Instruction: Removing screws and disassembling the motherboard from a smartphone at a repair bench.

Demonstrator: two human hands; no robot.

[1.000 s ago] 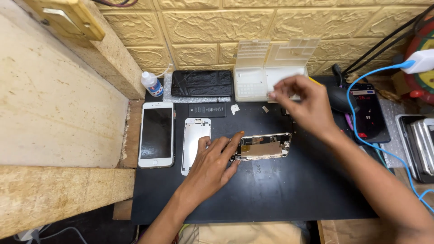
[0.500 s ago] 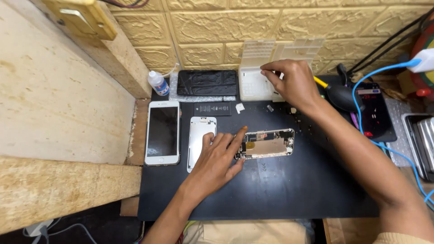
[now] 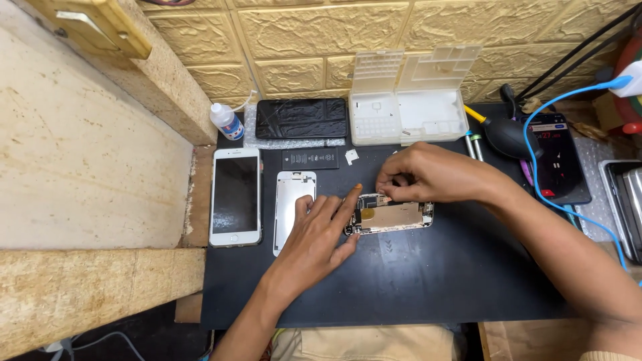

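Observation:
An opened phone body [image 3: 394,217] with bare circuitry lies on the black mat [image 3: 414,281]. My left hand [image 3: 319,234] rests flat on the mat, its fingertips pressing the body's left end. My right hand [image 3: 428,175] hovers over the body's upper edge with fingers pinched together, touching its top left part; whether a small piece is between them is hidden. A silver metal plate [image 3: 292,207] lies partly under my left hand. A white phone [image 3: 235,196] sits further left.
An open white parts box [image 3: 408,113] stands at the back, beside a black phone screen [image 3: 301,119] and a small bottle [image 3: 226,122]. A black battery [image 3: 309,159] lies behind the plate. A lit phone [image 3: 558,157], blue cable and air blower [image 3: 508,134] occupy the right.
My right hand came back from the white parts box down to the top of the opened phone body. My left hand stayed pressing the body's left end.

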